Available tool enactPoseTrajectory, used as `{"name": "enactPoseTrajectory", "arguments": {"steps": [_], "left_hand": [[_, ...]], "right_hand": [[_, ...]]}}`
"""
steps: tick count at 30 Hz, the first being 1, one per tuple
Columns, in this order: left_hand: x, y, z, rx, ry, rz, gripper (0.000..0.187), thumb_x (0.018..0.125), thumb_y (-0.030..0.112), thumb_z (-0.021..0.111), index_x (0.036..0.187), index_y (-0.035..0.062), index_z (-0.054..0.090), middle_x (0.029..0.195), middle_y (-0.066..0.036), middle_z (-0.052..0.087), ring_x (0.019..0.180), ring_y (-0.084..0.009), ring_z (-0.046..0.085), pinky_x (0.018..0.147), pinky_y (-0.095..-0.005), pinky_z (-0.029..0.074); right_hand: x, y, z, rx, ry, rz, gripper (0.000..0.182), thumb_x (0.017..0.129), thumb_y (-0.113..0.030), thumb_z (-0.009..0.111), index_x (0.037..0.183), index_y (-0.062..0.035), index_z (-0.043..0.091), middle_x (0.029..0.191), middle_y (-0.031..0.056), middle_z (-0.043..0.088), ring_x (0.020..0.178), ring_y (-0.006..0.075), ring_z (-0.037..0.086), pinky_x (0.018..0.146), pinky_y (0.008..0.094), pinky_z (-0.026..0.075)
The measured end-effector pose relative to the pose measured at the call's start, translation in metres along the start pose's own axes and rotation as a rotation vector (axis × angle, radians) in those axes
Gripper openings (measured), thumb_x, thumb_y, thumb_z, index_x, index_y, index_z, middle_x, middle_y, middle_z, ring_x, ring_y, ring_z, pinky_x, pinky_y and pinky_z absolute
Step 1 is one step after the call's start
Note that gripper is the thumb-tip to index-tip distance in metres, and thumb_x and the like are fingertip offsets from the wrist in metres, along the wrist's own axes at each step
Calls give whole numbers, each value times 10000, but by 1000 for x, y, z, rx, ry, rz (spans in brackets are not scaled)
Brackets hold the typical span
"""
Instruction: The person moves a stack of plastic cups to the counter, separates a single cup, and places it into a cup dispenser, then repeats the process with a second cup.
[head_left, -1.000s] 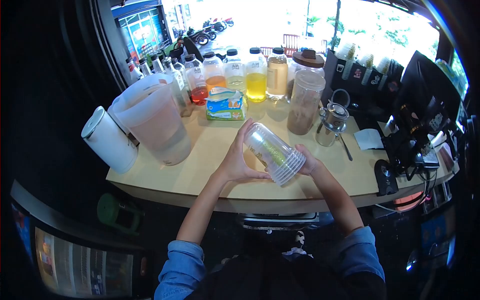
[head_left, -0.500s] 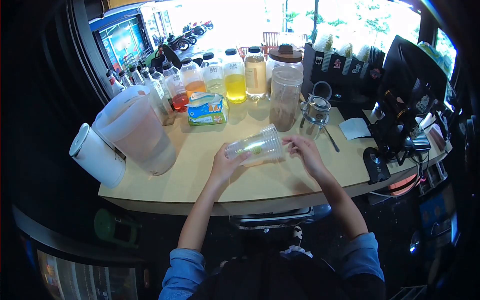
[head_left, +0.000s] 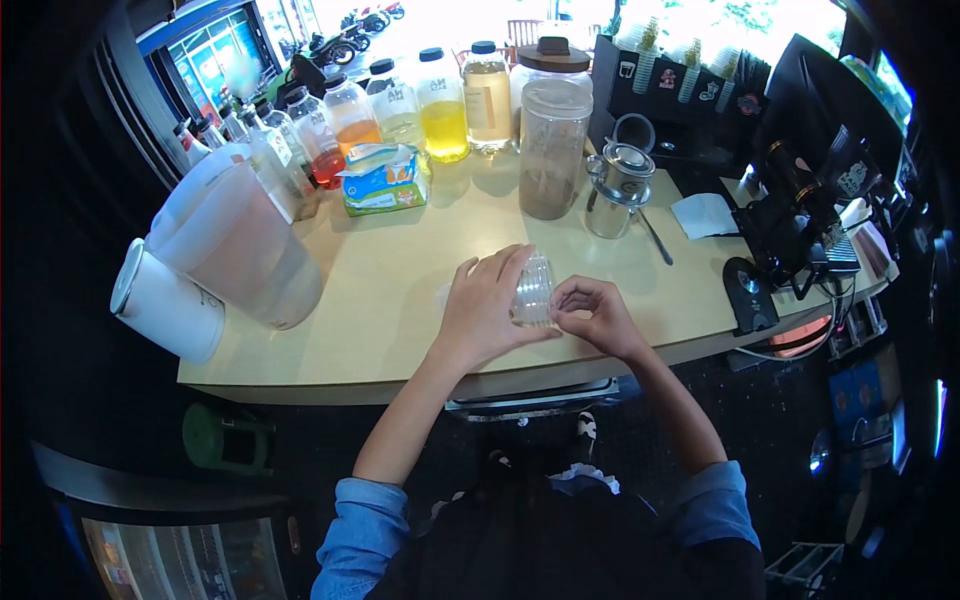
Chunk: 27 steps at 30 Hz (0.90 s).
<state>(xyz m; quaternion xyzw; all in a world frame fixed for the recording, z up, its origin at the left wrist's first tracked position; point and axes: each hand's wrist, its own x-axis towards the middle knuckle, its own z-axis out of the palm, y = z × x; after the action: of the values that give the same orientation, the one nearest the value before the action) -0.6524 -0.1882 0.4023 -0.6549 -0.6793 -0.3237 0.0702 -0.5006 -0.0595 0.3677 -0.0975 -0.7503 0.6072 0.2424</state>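
A stack of clear plastic cups (head_left: 534,292) lies on its side above the front part of the wooden counter (head_left: 380,330), rims toward the right. My left hand (head_left: 487,308) is wrapped over the stack from above and hides most of it. Thumb and fingers of my right hand (head_left: 597,315) are pinched together at the cup rims. Behind the cups stands a tall clear canister (head_left: 553,150) with brown contents, and to its right a metal drip filter (head_left: 624,172) sits on a glass.
A large plastic pitcher (head_left: 245,245) and a white container (head_left: 170,302) stand at the left. Bottles of coloured liquid (head_left: 443,120) line the back, behind a tissue pack (head_left: 384,182). A spoon (head_left: 656,238), a white napkin (head_left: 706,215) and black equipment (head_left: 790,240) are at the right.
My left hand has shifted from holding the stack's base to covering its middle. My right hand has closed in on the rims. The view has shifted slightly.
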Motion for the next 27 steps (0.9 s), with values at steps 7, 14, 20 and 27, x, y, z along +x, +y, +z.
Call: {"name": "enactPoseTrajectory", "arguments": {"steps": [7,14,20,27], "left_hand": [[6,0,9,16,-67,-54,821,556,433,780,1241,110,461,1189,-80,522,1010,-268,552,880,-390,406],[8,4,9,57,-64,-85,790,559,438,780,1236,153,489,1156,-57,530,969,-254,563,863,-377,411],[6,5,13,63,-45,-83,780,557,446,777,1220,148,496,1140,-49,532,940,-249,568,845,-373,411],[4,4,15,81,-12,-71,756,573,458,767,1209,149,499,1135,-48,531,929,-249,569,836,-376,410]], "right_hand": [[-9,9,-11,-210,64,-121,158,700,11,654,841,4,583,759,47,605,722,84,590,707,235,490],[-15,-11,-1,132,237,-101,291,787,50,588,1064,-11,521,976,61,590,821,106,609,705,248,496],[-7,9,0,1,177,-178,280,789,13,646,1052,-15,555,948,43,601,834,107,615,727,242,502],[-10,9,5,-16,156,-161,222,757,0,678,962,-5,594,957,59,619,836,111,628,714,237,521]]}}
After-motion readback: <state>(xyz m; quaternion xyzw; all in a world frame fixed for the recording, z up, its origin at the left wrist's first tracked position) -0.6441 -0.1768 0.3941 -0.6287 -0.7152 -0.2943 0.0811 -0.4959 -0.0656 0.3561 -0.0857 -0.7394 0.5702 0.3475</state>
